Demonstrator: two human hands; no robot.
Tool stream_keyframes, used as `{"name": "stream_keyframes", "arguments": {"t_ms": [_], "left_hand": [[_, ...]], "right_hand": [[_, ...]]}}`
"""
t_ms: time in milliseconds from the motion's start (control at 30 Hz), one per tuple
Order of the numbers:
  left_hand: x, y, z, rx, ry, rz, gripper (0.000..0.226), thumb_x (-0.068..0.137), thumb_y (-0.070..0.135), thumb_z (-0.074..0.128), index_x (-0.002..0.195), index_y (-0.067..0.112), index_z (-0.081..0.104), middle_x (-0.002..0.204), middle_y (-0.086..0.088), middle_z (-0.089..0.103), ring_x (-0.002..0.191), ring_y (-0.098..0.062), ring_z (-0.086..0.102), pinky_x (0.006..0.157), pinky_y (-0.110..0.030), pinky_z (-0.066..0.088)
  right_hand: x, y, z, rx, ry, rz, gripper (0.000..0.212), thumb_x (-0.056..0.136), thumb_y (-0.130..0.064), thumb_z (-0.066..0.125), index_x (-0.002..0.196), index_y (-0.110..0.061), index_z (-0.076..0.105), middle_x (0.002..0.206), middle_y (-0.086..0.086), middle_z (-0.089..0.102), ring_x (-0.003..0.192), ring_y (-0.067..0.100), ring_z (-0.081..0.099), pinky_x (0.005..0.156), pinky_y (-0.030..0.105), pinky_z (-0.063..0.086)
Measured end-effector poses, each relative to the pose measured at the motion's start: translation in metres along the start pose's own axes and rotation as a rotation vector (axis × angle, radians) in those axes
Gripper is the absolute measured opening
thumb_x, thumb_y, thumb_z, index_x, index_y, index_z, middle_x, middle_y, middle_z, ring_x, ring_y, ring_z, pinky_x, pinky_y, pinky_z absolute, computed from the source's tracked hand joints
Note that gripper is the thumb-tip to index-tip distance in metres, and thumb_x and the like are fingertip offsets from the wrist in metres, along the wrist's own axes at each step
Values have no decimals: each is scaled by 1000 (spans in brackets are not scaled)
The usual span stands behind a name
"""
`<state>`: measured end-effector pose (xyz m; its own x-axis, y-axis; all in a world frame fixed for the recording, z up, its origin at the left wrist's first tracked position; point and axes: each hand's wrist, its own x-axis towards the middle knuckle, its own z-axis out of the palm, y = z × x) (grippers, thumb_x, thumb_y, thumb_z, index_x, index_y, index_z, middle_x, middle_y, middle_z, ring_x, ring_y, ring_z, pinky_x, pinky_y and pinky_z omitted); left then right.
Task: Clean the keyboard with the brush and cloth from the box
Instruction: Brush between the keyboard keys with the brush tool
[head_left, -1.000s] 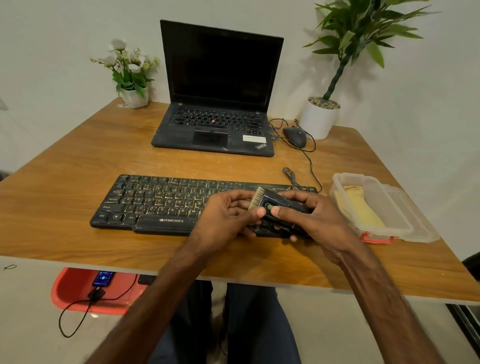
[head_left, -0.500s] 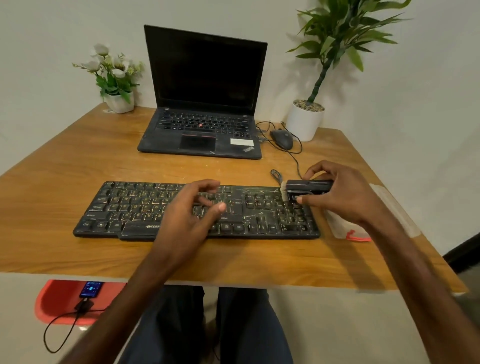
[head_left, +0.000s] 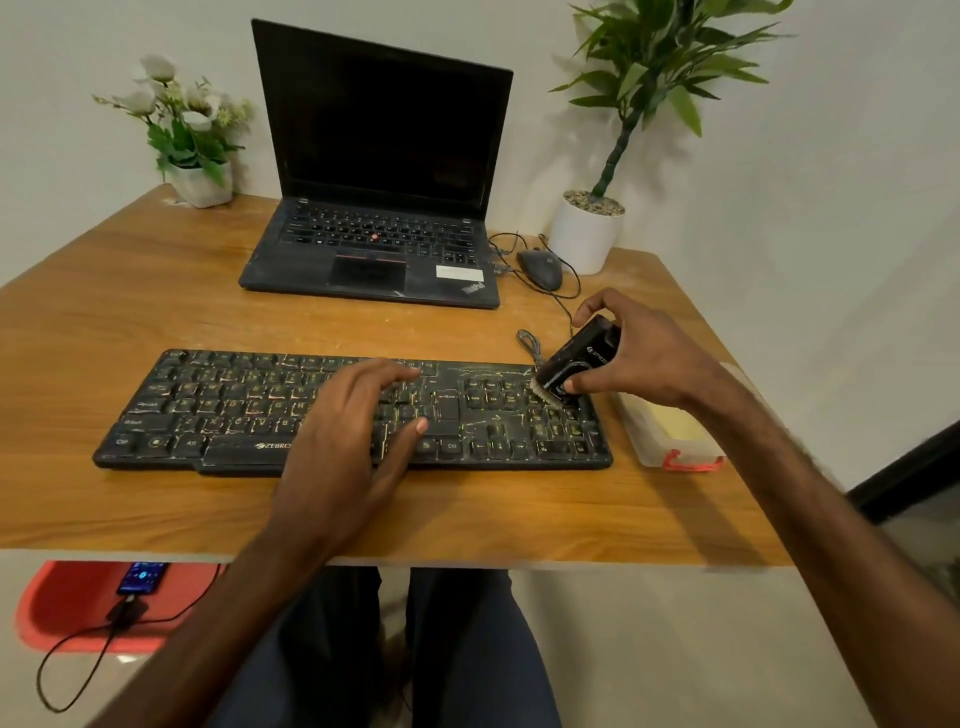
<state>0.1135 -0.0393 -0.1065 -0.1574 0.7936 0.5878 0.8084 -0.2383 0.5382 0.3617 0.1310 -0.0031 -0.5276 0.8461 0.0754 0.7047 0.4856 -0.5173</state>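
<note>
A black dusty keyboard lies across the middle of the wooden table. My right hand grips a black brush, tilted with its pale bristles down on the keys at the keyboard's far right corner. My left hand rests flat on the keys near the middle, fingers spread and fairly straight. A clear plastic box with a red clasp stands just right of the keyboard, partly hidden by my right forearm. A yellow cloth lies inside it.
An open black laptop stands behind the keyboard. A mouse with its cable, and a white potted plant, are at the back right. A small flower pot is at the back left. A phone on a red stool sits below the table.
Both hands held the brush over the keyboard's right half; the left let go and settled on the keys. The right carried the brush to the far right corner and tipped its bristles down.
</note>
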Motion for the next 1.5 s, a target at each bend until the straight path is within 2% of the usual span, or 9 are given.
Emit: {"name": "stream_keyframes", "arguments": {"t_ms": [300, 467, 567, 733, 833, 1000, 1233, 1400, 1500], "left_hand": [[4, -1, 7, 67, -21, 7, 54, 92, 47, 50, 135, 16, 50, 139, -7, 48, 127, -8, 36, 103, -39, 38], [6, 1, 9, 220, -124, 37, 67, 90, 59, 45, 139, 13, 47, 145, -12, 46, 132, -26, 44, 109, -50, 38], [11, 0, 11, 352, -212, 22, 82, 91, 71, 32, 144, 9, 42, 153, -14, 39, 138, -31, 40, 113, -56, 32], [21, -8, 13, 470, -347, -30, 101, 86, 84, 3, 156, 12, 21, 165, -8, 14, 152, -24, 12, 121, -57, 12], [21, -8, 15, 492, -387, -32, 104, 84, 85, -4, 157, 14, 12, 166, -6, 7, 153, -20, 5, 122, -57, 7], [18, -10, 14, 472, -376, -33, 101, 87, 84, 2, 157, 12, 19, 164, -7, 17, 151, -22, 17, 121, -58, 13], [18, -9, 15, 500, -386, -31, 98, 90, 82, 9, 155, 10, 25, 162, -9, 24, 149, -24, 24, 118, -62, 19], [18, -6, 14, 503, -391, -19, 100, 89, 83, 9, 154, 9, 26, 161, -10, 27, 148, -25, 28, 117, -62, 22], [17, -7, 14, 533, -412, 14, 107, 84, 89, 16, 154, 8, 27, 160, -11, 29, 146, -27, 31, 115, -64, 24]], "right_hand": [[17, -5, 7, -104, -30, -129, 52, 66, -20, 86, 106, -22, 53, 97, -4, 64, 87, 10, 63, 66, 21, 55], [20, -13, 9, -235, -66, -275, 51, 66, -21, 85, 105, -25, 53, 91, -9, 62, 80, 9, 62, 60, 24, 50], [14, -19, 6, -279, -182, -321, 52, 67, -23, 85, 107, -28, 52, 88, -15, 57, 76, 1, 58, 56, 16, 44], [1, -24, 1, -232, -387, -316, 49, 69, -23, 84, 104, -33, 51, 95, -11, 62, 82, 4, 63, 59, 21, 54], [13, -23, 0, -305, -310, -323, 51, 70, -24, 84, 108, -30, 50, 97, -10, 61, 84, 5, 61, 60, 21, 51], [30, -18, 6, -444, -117, -365, 53, 71, -26, 82, 111, -28, 47, 96, -7, 58, 88, 15, 61, 64, 27, 52], [-5, -35, -4, -201, -513, -348, 50, 71, -21, 84, 108, -30, 51, 99, -12, 61, 84, 2, 64, 62, 22, 56], [17, -25, -20, -375, -136, -421, 50, 71, -26, 84, 109, -28, 51, 87, -20, 53, 78, 2, 57, 57, 9, 38], [28, -14, -8, -499, -107, -419, 50, 72, -25, 81, 111, -26, 50, 88, -12, 53, 82, 12, 56, 59, 19, 39]]}}
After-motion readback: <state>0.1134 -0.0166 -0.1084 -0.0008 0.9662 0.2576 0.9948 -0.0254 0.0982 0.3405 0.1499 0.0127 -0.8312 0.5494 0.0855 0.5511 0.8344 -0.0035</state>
